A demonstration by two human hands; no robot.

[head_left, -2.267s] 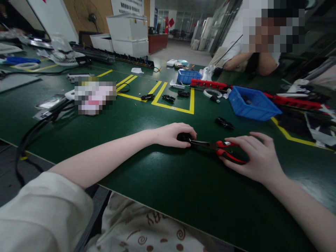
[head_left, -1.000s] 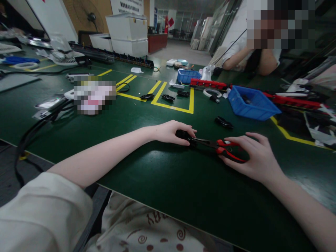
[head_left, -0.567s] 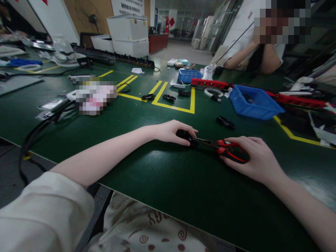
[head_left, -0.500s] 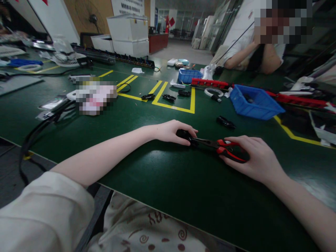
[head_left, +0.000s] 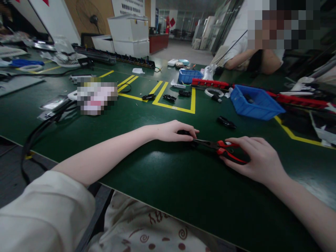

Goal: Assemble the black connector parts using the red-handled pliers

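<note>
My left hand (head_left: 180,131) is closed round a small black part (head_left: 184,132), low over the green table (head_left: 157,175). Its fingers and thumb hide most of the part. Red-and-black pliers (head_left: 223,150) are in my right hand (head_left: 256,157), their handles between thumb and fingers. The plier tips reach the fingertips of my left hand, beside the black part. Another black part (head_left: 226,122) lies on the table beyond the pliers. Farther back, several similar black parts (head_left: 169,98) lie by the yellow tape lines.
A blue bin (head_left: 256,103) stands at the right, near a red strip (head_left: 210,84). A smaller blue basket (head_left: 190,76) is behind. Black cables (head_left: 34,133) hang over the table's left edge. A person (head_left: 241,57) sits across the table.
The thumb of my left hand has shifted right and now covers more of the black part. The pliers' handles are slightly closer together.
</note>
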